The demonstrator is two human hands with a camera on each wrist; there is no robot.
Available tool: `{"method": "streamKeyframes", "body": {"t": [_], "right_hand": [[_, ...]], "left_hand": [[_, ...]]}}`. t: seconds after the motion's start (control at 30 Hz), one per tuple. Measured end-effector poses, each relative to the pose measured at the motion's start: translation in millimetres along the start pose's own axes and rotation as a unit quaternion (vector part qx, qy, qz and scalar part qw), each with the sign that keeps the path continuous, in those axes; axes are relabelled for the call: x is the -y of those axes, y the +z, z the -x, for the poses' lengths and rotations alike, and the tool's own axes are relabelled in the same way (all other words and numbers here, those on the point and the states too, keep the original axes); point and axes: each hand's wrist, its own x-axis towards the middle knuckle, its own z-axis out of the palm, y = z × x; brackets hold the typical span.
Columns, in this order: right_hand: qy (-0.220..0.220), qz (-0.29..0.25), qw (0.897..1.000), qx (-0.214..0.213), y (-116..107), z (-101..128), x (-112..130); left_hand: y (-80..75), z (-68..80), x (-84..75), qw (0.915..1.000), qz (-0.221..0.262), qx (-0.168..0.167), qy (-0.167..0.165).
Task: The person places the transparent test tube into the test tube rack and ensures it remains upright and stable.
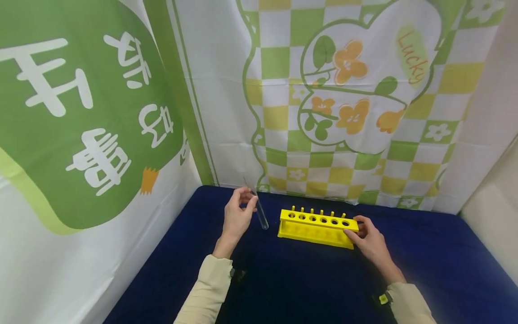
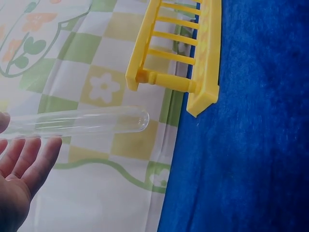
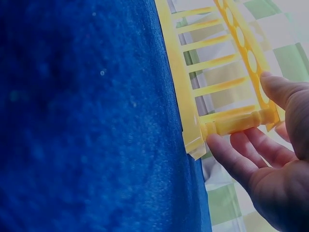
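Note:
A clear glass test tube [image 1: 262, 215] is pinched between the thumb and fingers of my left hand [image 1: 238, 213]. It tilts with its rounded end down, a little left of the yellow test tube rack [image 1: 315, 237]. In the left wrist view the tube's rounded end [image 2: 137, 120] stands apart from the rack [image 2: 205, 92]. My right hand [image 1: 373, 240] grips the right end of the rack, its thumb and fingers around the end post [image 3: 236, 123]. Along the rack's top run several round holes with no tube in them, and several pegs rise behind.
The rack stands on a dark blue cloth-covered table [image 1: 299, 283]. Behind it hangs a green, yellow and white checked curtain [image 1: 275, 121]; a white curtain with a green print [image 1: 162, 216] closes the left side.

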Motion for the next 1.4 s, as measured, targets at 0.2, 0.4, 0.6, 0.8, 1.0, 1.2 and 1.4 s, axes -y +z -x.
{"method": "streamKeyframes", "body": {"t": [0.2, 0.4, 0.6, 0.8, 1.0, 1.2, 1.4], "right_hand": [[-0.004, 0.001, 1.000, -0.001, 0.8, 2.1, -0.9], [-0.002, -0.004, 1.000, 0.000, 0.1, 0.9, -0.1], [0.000, 0.000, 1.000, -0.001, 0.5, 0.4, -0.2], [-0.003, 0.001, 1.000, -0.002, 1.4, -0.5, -0.9], [-0.004, 0.003, 1.000, -0.005, 1.7, -2.3, -1.5], [-0.003, 0.007, 1.000, -0.004, 1.9, -2.3, -1.4], [-0.002, 0.007, 1.000, -0.003, 1.7, -1.5, -1.8]], "left_hand": [[-2.9, 1.4, 0.7, 1.0000, 0.003, -0.004, 0.006], [-0.9, -0.6, 0.1, 0.9998, 0.007, -0.006, 0.018], [5.2, -3.2, -4.3, 0.9999, 0.006, 0.006, 0.012], [10.4, -6.3, -13.6, 0.9996, 0.005, 0.010, 0.027], [12.7, -4.3, -55.1, 0.9994, 0.006, 0.009, 0.034], [18.5, -5.8, -57.2, 0.9991, 0.016, 0.012, 0.037], [23.9, -7.4, -56.7, 0.9985, 0.031, 0.010, 0.044]]}}
